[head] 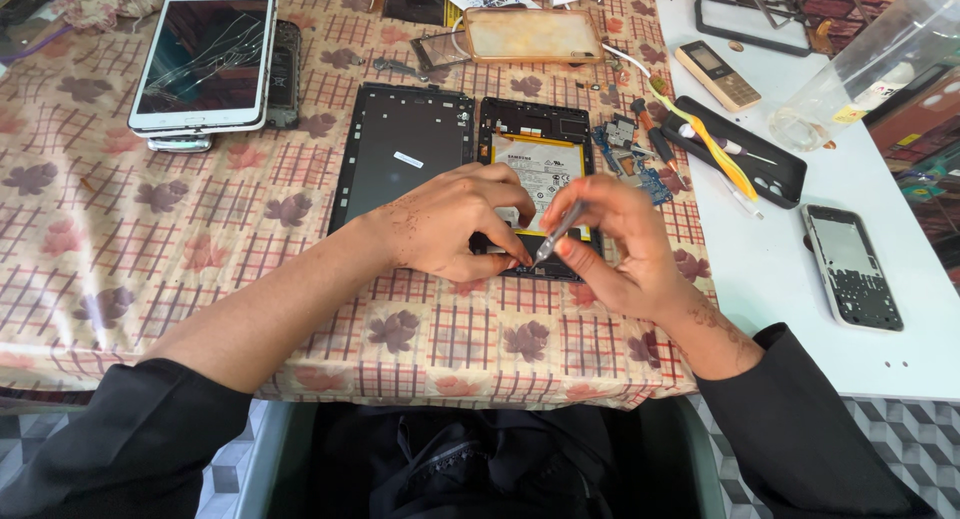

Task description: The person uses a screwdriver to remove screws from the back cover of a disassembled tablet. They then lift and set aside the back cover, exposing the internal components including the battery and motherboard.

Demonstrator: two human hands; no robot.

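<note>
An opened tablet body (536,149) with a white battery lies on the patterned tablecloth (150,249). Its detached black back panel (400,144) lies just left of it. My left hand (450,224) rests on the tablet's lower left edge, fingers curled and pressing it down. My right hand (615,244) grips a slim silver tool (558,234), its tip pointing down at the tablet's bottom edge between my two hands. The lower end of the tablet is hidden under my hands.
A white tablet with a cracked screen (205,59) sits on stacked devices at upper left. A circuit board (630,159), a black phone case (735,149) with screwdrivers, a keypad phone (717,74), a clear case (530,34), a phone frame (852,267) and a plastic bottle (870,64) lie right.
</note>
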